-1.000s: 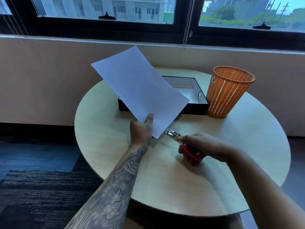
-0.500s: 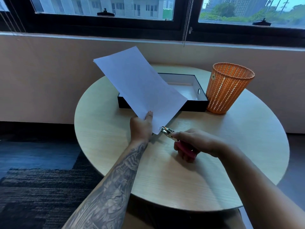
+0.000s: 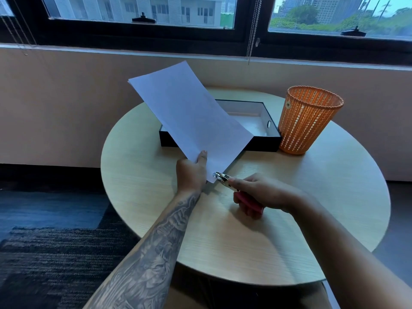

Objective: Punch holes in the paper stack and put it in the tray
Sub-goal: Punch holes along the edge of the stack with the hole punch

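Compared with one second ago, the metal head of the hole punch [image 3: 223, 177] has advanced from just beside the paper stack [image 3: 191, 121] to overlap its lowest corner. The left hand [image 3: 191, 172] still pinches the stack at its lower edge, thumb on top, and holds it tilted above the worktop [image 3: 245, 241], in front of the tray [image 3: 263, 143]. The right hand [image 3: 265, 192] is curled around the red handles of the punch.

Count: one paper stack, one hole punch, one black tray, one orange basket [image 3: 307, 123] just beside the tray, two hands.
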The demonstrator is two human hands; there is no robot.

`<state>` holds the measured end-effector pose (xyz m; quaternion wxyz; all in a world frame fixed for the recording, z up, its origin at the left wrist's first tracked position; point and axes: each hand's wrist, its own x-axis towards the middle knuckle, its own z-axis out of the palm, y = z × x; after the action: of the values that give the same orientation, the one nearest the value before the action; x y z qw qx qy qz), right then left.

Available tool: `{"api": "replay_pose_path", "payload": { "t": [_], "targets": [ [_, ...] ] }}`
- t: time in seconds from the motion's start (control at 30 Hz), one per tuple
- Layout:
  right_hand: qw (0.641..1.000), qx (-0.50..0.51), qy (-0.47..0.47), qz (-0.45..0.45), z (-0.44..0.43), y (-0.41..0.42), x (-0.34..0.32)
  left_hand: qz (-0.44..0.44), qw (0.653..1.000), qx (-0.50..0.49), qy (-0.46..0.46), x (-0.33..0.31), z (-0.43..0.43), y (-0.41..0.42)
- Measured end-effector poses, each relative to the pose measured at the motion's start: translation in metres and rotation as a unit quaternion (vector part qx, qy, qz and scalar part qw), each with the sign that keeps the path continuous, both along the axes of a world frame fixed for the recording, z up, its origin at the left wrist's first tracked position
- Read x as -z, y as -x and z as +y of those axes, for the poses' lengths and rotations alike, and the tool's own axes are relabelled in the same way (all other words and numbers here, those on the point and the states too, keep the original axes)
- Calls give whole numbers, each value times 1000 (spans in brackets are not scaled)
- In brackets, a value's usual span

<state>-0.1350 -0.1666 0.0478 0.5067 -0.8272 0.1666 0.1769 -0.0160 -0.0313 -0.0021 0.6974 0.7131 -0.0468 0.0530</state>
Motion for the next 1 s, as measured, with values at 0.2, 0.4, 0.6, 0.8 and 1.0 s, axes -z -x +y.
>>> {"api": "replay_pose_path", "payload": {
  "t": [0.2,0.4,0.6,0.8,1.0],
  "targets": [
    [1000,-5,4,-1,0,0,2,5,1000,8,0,1,1,0],
    [1000,-10,23,8,-1,-1,3,-11,1000,5,10,2,0,2],
    [996,-27,75,25,1,-4,0,-21,1000,3,9,6,0,5],
    [992,-41,112,49,0,-8,-3,-27,999,21,-35,6,-1,6],
    [988,-44,138,59,2,-12,-3,-28,997,13,-73,7,-1,4]
  ]
}}
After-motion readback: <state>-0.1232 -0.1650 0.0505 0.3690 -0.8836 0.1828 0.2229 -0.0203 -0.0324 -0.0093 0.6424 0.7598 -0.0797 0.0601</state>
